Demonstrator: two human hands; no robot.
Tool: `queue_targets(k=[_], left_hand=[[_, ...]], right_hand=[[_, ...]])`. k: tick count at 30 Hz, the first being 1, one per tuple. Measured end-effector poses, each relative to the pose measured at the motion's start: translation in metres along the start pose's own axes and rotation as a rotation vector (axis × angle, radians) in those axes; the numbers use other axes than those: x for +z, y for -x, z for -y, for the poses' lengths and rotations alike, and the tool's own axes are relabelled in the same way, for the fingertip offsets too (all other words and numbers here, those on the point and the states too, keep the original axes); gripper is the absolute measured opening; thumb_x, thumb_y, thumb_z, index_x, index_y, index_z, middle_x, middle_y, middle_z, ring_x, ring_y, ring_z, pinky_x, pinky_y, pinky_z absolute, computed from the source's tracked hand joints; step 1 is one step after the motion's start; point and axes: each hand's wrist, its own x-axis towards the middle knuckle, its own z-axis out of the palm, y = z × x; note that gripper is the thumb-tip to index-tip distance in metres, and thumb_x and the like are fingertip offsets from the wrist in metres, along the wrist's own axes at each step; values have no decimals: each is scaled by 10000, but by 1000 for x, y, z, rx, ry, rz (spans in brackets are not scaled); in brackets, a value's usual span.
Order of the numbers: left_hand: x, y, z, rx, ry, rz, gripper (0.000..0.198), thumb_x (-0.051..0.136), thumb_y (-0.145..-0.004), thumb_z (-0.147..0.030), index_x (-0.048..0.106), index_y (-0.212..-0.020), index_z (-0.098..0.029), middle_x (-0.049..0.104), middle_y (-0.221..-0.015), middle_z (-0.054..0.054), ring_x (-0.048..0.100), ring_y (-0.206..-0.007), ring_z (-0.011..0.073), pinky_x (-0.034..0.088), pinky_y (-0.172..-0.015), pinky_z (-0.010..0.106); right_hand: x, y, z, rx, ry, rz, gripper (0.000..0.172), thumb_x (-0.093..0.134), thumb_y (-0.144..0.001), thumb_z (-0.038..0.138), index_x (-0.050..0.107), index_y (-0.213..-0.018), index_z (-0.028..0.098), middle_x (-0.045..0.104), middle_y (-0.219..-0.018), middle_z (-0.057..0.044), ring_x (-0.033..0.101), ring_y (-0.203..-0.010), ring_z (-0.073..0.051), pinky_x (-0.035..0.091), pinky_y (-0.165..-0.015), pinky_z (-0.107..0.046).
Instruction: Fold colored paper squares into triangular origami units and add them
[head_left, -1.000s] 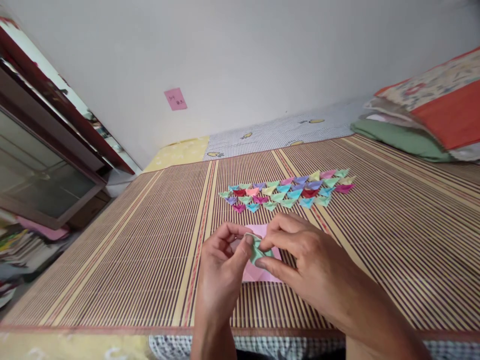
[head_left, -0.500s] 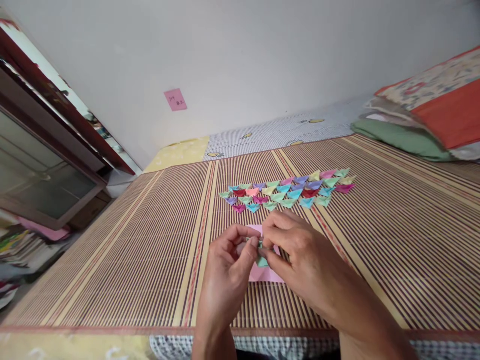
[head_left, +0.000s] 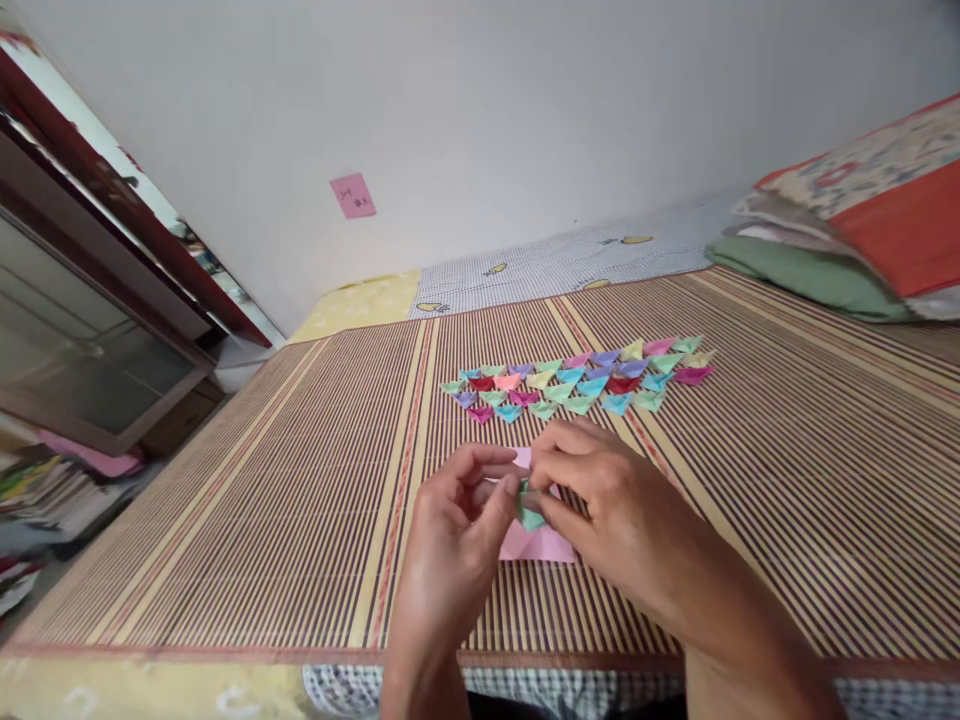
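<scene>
The left hand [head_left: 465,525] and the right hand [head_left: 611,505] meet fingertip to fingertip around a small piece of green paper [head_left: 532,518], each pinching it narrowly between thumb and fingers. The paper sits directly between the two grips, touching both, so neither hand is nearer to it; the left has its left side, the right its right. Its visible part pokes out on the near side, below the thumbs, while the rest is hidden by the fingers, so I cannot tell which way its long axis runs. Below the hands a pink sheet [head_left: 538,546] lies on the striped mat [head_left: 262,520]; whether the green paper touches it is unclear. Beyond the fingers, on the far side, small folded paper shapes [head_left: 559,392] in many colours lie in staggered rows running left to right, apart from the hands. Farther off, a checked cloth [head_left: 525,270] borders the mat at the far wall [head_left: 487,120], which carries a pink note [head_left: 352,196], and folded bedding [head_left: 810,277] is piled at the far right.
</scene>
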Motion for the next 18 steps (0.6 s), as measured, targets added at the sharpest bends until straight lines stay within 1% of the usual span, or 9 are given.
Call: queue_targets(k=[2,5,8,10,12,14,18], left_hand=[[-4,0,-1,-10,51,53,154,697,-934,-275,692,-1043,-167,747,-904,67,679,-772,143,568,-706,251],[-5,-2,1,-26,89,73,156,714,-919,-264,702,-1033,-158,747,-885,58,664,-744,123,566,-705,231],[-2,-6,6,-45,95,18,115,715,-910,-250,711,-975,-155,732,-821,38,645,-707,110,552,-666,210],[0,-8,9,-44,82,-35,96,707,-908,-243,713,-946,-155,719,-785,30,631,-690,110,542,-636,205],[1,-9,10,-36,56,-83,92,695,-913,-244,712,-935,-156,707,-757,23,613,-665,109,526,-604,203],[2,-9,11,-23,29,-123,94,686,-919,-248,708,-931,-158,697,-742,19,607,-653,113,511,-582,208],[3,-9,12,-1,-33,-199,101,677,-926,-262,695,-955,-166,652,-697,-3,610,-656,128,508,-591,232]], right_hand=[[-1,0,-1,9,-20,1,257,641,-869,-24,577,-752,196,620,-879,-15,592,-894,-204,473,-766,-353],[-2,0,-1,27,-56,9,224,666,-856,-10,620,-799,202,644,-913,-15,610,-916,-208,478,-793,-360],[-4,1,-5,39,-137,-19,147,690,-898,65,656,-886,208,670,-987,-18,630,-960,-205,484,-845,-365],[-7,1,-10,49,-185,-70,85,671,-945,132,664,-939,217,680,-1018,-17,640,-972,-199,486,-855,-359],[-10,2,-14,75,-187,-123,61,637,-979,187,668,-944,227,689,-994,-9,647,-925,-190,489,-812,-346],[-12,3,-16,118,-174,-149,95,618,-992,231,668,-911,232,695,-917,6,645,-823,-174,486,-734,-328],[-13,4,-14,176,-232,-85,158,601,-1007,318,671,-891,236,688,-777,26,633,-673,-145,477,-603,-286]])
